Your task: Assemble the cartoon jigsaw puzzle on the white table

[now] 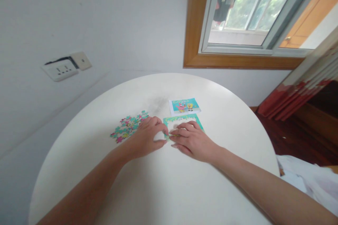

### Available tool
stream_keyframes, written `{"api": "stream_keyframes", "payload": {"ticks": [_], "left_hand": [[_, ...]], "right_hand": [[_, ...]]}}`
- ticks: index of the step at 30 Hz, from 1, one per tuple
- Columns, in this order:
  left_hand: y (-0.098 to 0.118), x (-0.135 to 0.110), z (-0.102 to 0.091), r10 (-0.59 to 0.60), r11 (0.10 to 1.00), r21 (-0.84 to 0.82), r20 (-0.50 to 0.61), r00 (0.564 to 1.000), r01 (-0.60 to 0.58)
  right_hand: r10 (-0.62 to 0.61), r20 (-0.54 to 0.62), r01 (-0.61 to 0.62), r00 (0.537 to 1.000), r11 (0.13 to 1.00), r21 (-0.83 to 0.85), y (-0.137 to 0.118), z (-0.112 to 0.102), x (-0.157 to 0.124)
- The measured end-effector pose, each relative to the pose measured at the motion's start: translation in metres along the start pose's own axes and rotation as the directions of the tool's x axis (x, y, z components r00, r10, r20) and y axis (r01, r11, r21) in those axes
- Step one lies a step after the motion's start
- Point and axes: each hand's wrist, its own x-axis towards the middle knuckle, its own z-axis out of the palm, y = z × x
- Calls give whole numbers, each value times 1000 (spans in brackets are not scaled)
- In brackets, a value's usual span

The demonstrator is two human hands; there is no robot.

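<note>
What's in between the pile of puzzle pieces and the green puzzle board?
The left hand lies between the pile of puzzle pieces and the puzzle board, its fingertips at the board's edge, as the head view shows.

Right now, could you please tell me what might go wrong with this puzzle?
The left hand sits right beside the loose pieces; a sweep could scatter them. It and the right hand cover the near edge of the frame, so a push might slide it on the smooth table.
</note>
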Motion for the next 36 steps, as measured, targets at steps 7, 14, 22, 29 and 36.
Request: {"api": "stream_keyframes", "payload": {"ticks": [7,14,22,29,36], "left_hand": [[1,-1,-1,-12,1000,8,16,1000,12],[1,-1,-3,-9,1000,16,37,999,8],[0,-1,-2,5,1000,22,38,999,-5],[2,0,-4,-1,1000,14,46,999,1],[-2,1,-3,19,998,-57,19,1000,-18]], "right_hand": [[-41,43,40,998,999,20,4,-3,2],[-96,104,91,990,995,50,11,-9,2],[-101,127,100,987,995,15,10,-10,2],[-113,124,115,986,993,-9,8,-8,2],[14,-71,-6,997,994,109,17,-9,0]]}}
